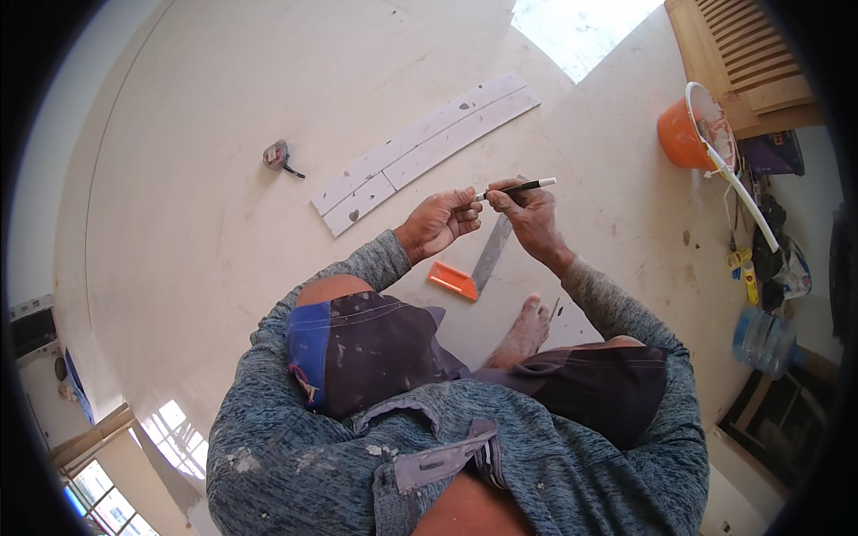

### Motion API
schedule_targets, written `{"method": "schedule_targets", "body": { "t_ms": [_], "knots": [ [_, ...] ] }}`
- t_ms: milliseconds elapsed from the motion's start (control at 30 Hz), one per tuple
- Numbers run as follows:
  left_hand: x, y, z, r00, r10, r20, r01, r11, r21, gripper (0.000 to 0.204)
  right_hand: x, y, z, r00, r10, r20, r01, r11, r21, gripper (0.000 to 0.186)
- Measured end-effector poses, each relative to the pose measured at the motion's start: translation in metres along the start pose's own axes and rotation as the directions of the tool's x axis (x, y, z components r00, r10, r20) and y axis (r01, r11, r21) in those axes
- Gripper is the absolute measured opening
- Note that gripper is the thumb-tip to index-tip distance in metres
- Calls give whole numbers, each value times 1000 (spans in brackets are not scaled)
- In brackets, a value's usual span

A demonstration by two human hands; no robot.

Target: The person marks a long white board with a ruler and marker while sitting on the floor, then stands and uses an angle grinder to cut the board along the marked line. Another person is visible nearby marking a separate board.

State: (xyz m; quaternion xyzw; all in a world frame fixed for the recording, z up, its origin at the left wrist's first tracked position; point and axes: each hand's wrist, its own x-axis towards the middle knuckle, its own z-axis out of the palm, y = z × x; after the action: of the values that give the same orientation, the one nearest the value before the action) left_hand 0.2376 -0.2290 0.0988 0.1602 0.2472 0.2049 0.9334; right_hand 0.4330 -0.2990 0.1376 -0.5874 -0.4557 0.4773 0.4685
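Observation:
A black marker pen with a white end is held level in front of me. My right hand is closed around its barrel. At the other tip, the fingers of my left hand pinch the pen's small white end; whether that is a cap I cannot make out. Below the hands lies a try square with an orange handle, its grey blade partly hidden by my right hand. Beyond my left hand, a pale plank with dark chips lies flat, a long line and a short crossing line on it.
A tape measure lies on the pale floor, left of the plank. At the right stand an orange bucket with a white hose, a slatted wooden panel, yellow-handled scissors and a blue water bottle. My bare foot rests near the square.

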Motion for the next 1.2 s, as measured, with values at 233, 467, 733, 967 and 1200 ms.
{"method": "schedule_targets", "body": {
  "t_ms": [233, 467, 733, 967, 1200],
  "knots": [
    [14, 29, -19, 950, 200, -242, 29, 712, 701, 42, 17, 23, -22, 930, 365, 31, -366, 927, 81, 30],
    [-20, 174, -188, 420, 873, -247, 729, -162, 665, 93, -7, 123, -155, 793, 545, -273, -604, 638, -478, 28],
    [-54, 235, -267, 476, 761, -441, 822, -207, 530, 87, -40, 130, -179, 853, 466, -234, -375, 236, -897, 44],
    [-46, 221, -231, 545, 836, -63, 642, -368, 672, 59, 34, 82, -156, 952, 286, -112, -221, 387, -895, 48],
    [3, 48, -50, 844, 368, 390, -227, -414, 881, 51, 154, 46, -64, 936, 99, 337, 297, 285, -911, 72]
  ]
}}
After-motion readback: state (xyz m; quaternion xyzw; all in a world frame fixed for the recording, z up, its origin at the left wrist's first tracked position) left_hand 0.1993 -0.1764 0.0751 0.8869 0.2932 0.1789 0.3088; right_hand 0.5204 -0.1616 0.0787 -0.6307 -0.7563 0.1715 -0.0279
